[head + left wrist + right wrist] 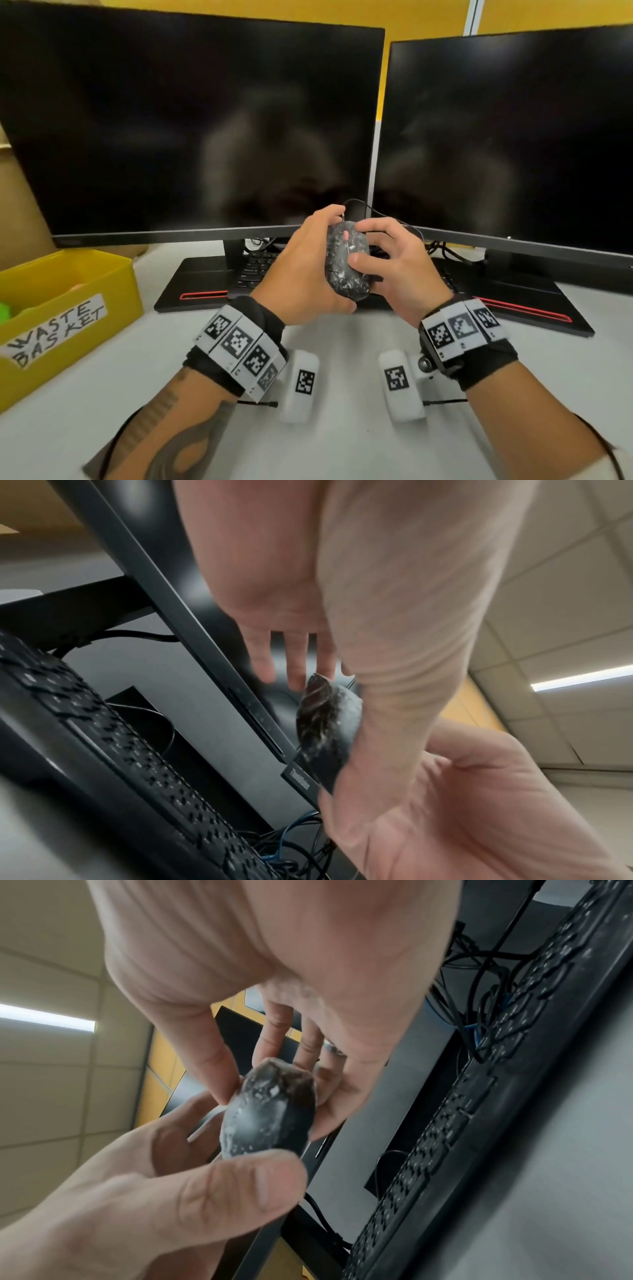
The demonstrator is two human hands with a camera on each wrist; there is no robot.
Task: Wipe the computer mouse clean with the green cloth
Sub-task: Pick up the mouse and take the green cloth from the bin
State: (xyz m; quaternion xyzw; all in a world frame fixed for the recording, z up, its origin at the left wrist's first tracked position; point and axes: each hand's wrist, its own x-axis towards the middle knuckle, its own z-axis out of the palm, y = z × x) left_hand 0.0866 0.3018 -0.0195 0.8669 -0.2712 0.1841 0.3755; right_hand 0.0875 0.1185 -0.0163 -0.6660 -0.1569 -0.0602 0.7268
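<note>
Two hands, left hand [310,267] and right hand [399,270], hold one smeared mouse [346,262].

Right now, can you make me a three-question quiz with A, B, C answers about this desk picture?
1. Where is the computer mouse?
A. On the keyboard
B. Held up between both hands
C. Inside the yellow bin

2. How many monitors stand on the desk?
A. One
B. Two
C. Three

3. What does the mouse's surface look like?
A. Shiny clean
B. Covered by a cloth
C. Speckled with white smudges

Answers:
1. B: the left hand and right hand hold it above the keyboard.
2. B: a left monitor and a right monitor, both dark.
3. C: white marks show all over its black shell.
</note>
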